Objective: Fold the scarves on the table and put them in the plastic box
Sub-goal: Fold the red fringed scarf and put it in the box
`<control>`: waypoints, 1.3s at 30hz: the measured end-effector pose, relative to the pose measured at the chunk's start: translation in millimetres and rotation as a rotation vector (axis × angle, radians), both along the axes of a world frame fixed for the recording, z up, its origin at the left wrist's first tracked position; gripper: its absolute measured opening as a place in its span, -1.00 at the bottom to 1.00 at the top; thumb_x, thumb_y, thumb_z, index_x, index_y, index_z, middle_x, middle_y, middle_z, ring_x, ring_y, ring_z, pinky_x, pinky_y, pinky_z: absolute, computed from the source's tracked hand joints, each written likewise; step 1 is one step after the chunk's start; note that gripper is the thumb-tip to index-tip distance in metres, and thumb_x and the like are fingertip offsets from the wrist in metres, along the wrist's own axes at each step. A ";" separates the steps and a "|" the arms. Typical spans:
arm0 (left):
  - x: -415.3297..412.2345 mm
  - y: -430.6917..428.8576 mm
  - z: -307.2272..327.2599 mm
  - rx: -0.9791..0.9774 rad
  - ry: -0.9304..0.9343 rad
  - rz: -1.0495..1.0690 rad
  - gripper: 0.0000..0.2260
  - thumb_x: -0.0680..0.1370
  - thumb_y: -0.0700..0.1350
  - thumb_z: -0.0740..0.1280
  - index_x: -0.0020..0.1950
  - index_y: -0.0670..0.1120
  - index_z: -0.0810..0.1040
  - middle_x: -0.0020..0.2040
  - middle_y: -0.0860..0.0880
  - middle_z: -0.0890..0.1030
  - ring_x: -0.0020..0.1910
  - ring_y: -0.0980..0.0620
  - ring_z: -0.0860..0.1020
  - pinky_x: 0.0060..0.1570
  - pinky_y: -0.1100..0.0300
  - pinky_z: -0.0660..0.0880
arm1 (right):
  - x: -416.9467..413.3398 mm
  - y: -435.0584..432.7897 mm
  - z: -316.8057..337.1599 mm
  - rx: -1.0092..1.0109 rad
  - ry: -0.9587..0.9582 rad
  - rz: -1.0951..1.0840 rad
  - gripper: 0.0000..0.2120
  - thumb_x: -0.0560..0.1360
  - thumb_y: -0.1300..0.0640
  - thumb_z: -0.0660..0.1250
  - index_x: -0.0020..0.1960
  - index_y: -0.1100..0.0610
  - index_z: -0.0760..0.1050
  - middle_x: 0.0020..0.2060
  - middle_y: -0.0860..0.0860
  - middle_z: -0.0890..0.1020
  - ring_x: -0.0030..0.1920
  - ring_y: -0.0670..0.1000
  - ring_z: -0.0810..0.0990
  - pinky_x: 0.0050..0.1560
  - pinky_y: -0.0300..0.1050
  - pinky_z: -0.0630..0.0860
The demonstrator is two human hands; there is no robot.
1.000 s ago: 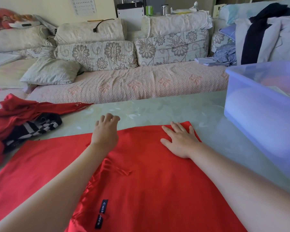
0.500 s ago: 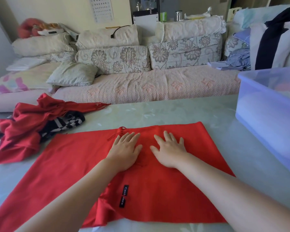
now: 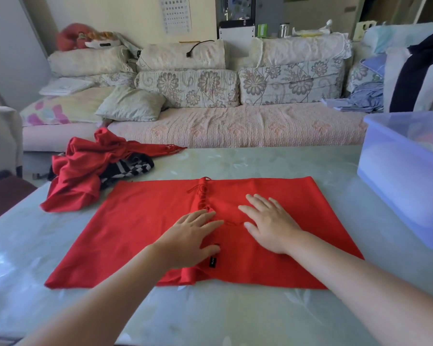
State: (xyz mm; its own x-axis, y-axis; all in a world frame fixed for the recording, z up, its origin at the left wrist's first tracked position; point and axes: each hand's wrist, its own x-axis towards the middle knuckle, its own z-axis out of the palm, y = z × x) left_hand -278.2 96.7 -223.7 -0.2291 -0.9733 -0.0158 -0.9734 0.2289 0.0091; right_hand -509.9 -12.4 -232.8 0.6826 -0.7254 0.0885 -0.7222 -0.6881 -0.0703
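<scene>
Head cam view, the only one here. A red scarf (image 3: 135, 233) lies folded over and flat on the pale green table (image 3: 210, 315), pretty much in the middle and toward the near side. Its fringe (image 3: 203, 193) runs in a line from the far edge toward the near edge, right down the centre of the cloth, and a small black label (image 3: 213, 261) sits near the near end of that line.

Both hands are down on it. The left hand (image 3: 190, 236) lies palm down just left of the fringe line, fingers straight and together, thumb next to the label, gripping nothing. The right hand (image 3: 270, 226) lies flat just right of the line, fingers spread, also holding nothing (just pressing on the fabric).

The plastic box (image 3: 398, 176) is translucent bluish and stands at the right edge of the table, apart from the scarf. There is something pale and something reddish inside, too blurry to name.

At the far left of the table is a crumpled red scarf (image 3: 80, 176) heaped partly on top of a black and white scarf (image 3: 130, 169). Beyond the table is a sofa (image 3: 235, 126) with floral cushions.
</scene>
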 end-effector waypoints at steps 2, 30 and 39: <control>-4.1 15.1 -8.0 0.125 -0.045 0.009 -0.17 0.38 0.54 -0.05 0.58 0.23 -0.09 0.61 0.06 -0.10 0.58 0.05 -0.15 0.54 0.06 -0.16 | 3.8 18.1 -4.6 0.122 0.011 -0.027 -0.43 0.64 -0.22 0.04 0.60 -0.18 0.01 0.63 -0.01 -0.09 0.61 0.01 -0.15 0.55 0.27 -0.12; -234.9 -179.9 29.2 -0.077 0.182 -0.239 -0.67 0.59 -0.16 0.18 0.32 0.07 0.51 0.33 0.07 0.49 0.29 0.02 0.48 0.23 0.06 0.44 | -198.7 -39.2 14.4 0.214 -0.059 -0.647 -0.53 0.53 -0.18 0.25 0.37 0.00 0.43 0.28 0.03 0.51 0.29 0.11 0.52 0.23 -0.02 0.47; -281.6 -218.4 11.6 -0.032 -0.278 -0.448 -0.45 0.55 -0.31 0.18 0.48 0.11 0.30 0.39 0.07 0.38 0.23 -0.04 0.54 -0.02 0.02 0.51 | -203.0 -49.9 6.7 0.363 -0.258 -0.705 -0.87 0.44 0.00 0.34 -0.05 0.02 0.56 -0.09 -0.02 0.63 0.02 0.08 0.64 -0.19 -0.16 0.41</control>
